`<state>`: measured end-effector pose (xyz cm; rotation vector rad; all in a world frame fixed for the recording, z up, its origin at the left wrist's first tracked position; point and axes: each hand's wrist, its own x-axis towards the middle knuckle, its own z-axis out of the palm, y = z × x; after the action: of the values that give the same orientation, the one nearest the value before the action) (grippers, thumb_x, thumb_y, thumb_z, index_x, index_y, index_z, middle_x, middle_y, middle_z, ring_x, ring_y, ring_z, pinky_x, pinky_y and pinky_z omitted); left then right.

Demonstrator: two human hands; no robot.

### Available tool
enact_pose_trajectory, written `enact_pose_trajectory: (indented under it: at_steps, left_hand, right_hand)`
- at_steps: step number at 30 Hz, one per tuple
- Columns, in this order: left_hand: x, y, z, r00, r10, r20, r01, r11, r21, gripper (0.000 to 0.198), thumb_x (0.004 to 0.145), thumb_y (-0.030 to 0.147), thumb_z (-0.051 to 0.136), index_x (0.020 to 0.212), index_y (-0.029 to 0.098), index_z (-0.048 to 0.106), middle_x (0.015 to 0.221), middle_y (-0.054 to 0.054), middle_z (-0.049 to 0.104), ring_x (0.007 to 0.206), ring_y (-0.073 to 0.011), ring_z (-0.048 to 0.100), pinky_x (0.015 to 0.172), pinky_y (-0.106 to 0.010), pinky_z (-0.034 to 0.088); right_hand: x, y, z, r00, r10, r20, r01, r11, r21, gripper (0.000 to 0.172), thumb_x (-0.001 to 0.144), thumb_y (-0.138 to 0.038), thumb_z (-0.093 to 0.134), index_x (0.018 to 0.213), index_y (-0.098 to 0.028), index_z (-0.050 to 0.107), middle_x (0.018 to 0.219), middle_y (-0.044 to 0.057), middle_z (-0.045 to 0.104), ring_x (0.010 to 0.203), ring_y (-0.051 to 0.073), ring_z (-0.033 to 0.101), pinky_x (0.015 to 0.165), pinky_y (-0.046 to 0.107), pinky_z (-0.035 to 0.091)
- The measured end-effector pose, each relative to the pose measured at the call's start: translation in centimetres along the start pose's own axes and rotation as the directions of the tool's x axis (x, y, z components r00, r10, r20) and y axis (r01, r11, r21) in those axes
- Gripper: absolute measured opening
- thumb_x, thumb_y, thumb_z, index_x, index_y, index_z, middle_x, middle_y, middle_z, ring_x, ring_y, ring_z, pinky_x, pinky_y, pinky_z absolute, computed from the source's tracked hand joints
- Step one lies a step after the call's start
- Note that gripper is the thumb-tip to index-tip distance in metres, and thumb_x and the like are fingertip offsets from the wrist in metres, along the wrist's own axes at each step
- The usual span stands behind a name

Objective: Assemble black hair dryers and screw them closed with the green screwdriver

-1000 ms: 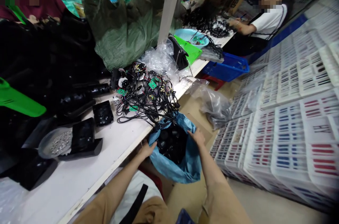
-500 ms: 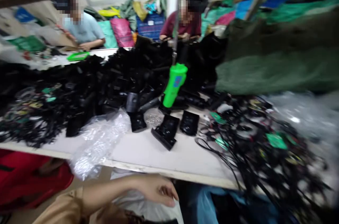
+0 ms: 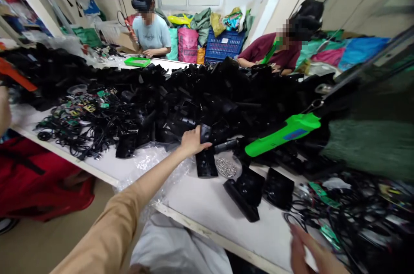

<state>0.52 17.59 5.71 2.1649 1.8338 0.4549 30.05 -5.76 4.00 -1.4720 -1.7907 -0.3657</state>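
Note:
My left hand (image 3: 191, 142) reaches over the bench with its thumb and fingers around a dark grey plastic part (image 3: 205, 133) at the edge of a heap of black plastic housings (image 3: 168, 92). Just below it lies a black shell piece (image 3: 206, 164), beside a clear round dish of small screws (image 3: 226, 167). Low on the right, my right hand (image 3: 312, 250) is a little blurred, fingers apart, and nothing shows in it. Nearest to it are a tangle of cables and green circuit boards (image 3: 330, 234) and more black shell pieces (image 3: 278, 188).
A bright green electric screwdriver (image 3: 284, 135) hangs tilted over the bench. Clear plastic wrap (image 3: 152, 166) lies at the front edge. Another wire pile (image 3: 84, 114) is to the left. Two people work across the bench; at far left, a hand (image 3: 4, 110) is near an orange tool (image 3: 16, 73).
My left hand has moved from below the bench edge up to the dark grey part. My right hand has come into view. The view has swung left, and the green screwdriver hangs more slanted.

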Motion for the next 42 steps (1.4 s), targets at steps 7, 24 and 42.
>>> enact_pose_trajectory:
  at_steps: [7,24,42]
  left_hand:
    - [2.7,1.0,1.7,0.98,0.119,-0.16,-0.152,0.966,-0.211,0.078,0.068,0.024,0.072,0.132,0.007,0.031,0.115,-0.016,0.055,0.111,-0.0286,0.05,0.101,-0.044,0.03]
    - [-17.8,-1.4,3.1,0.633,0.759,0.155,-0.641,0.625,-0.445,0.032,0.087,0.009,0.036,0.093,0.022,0.064,0.11,-0.008,0.059,0.125,-0.0195,0.04,0.111,-0.045,0.025]
    - [-18.7,-2.8,5.9,0.989,-0.008,0.149,0.132,0.501,-0.855,0.028,0.09,0.029,0.043,0.117,0.019,0.045,0.119,-0.012,0.055,0.105,-0.0187,0.058,0.094,-0.038,0.044]
  right_hand:
    - [2.8,-7.2,4.7,0.973,-0.198,0.117,0.196,0.98,0.029,0.027,0.082,-0.013,0.057,0.107,-0.02,0.056,0.083,0.004,0.071,0.069,0.015,0.066,0.066,0.026,0.049]
    - [-4.0,-8.8,6.0,0.848,0.114,0.518,-0.332,0.876,0.35,0.047,0.085,-0.017,0.046,0.131,-0.026,0.04,0.131,0.012,0.045,0.113,0.022,0.053,0.081,0.035,0.055]
    - [-5.7,-9.5,6.7,0.731,0.377,0.568,-0.618,0.718,0.319,0.035,0.087,-0.032,0.048,0.12,-0.021,0.047,0.11,0.01,0.062,0.087,0.018,0.064,0.078,0.033,0.054]
